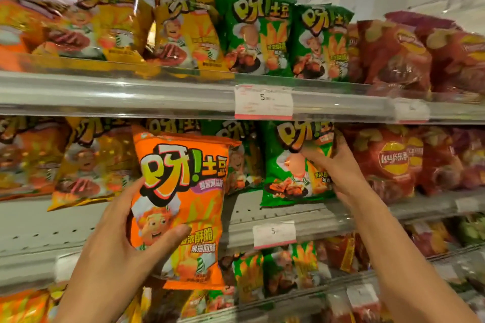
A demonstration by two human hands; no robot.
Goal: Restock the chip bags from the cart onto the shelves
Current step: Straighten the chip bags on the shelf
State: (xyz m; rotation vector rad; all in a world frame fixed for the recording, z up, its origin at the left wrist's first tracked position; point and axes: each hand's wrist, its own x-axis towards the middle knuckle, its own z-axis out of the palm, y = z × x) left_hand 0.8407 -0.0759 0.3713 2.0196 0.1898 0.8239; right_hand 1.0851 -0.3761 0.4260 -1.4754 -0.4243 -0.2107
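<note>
The left hand (123, 241) is gripping a glossy orange foil chip bag (181, 207) by its lower left side, thumb lying across the front and fingers hidden behind. The bag is being held upright with its printed face outward, in front of the front edge of the middle perforated metal shelf (288, 215), probably so it can slide in label-forward. It is not yet resting on any shelf.

The right hand (333, 168) is holding a shiny green foil chip bag (294, 165) that is standing near the front edge of that same shelf. Its fingers are curling around the bag's right side and upper front, seemingly straightening it or pushing it back.

Between the green bag and the yellow foil bags (86, 162) towards the left end, a bare stretch of shelf is showing, which looks like the orange bag's likely slot. No cart is appearing in view.
</note>
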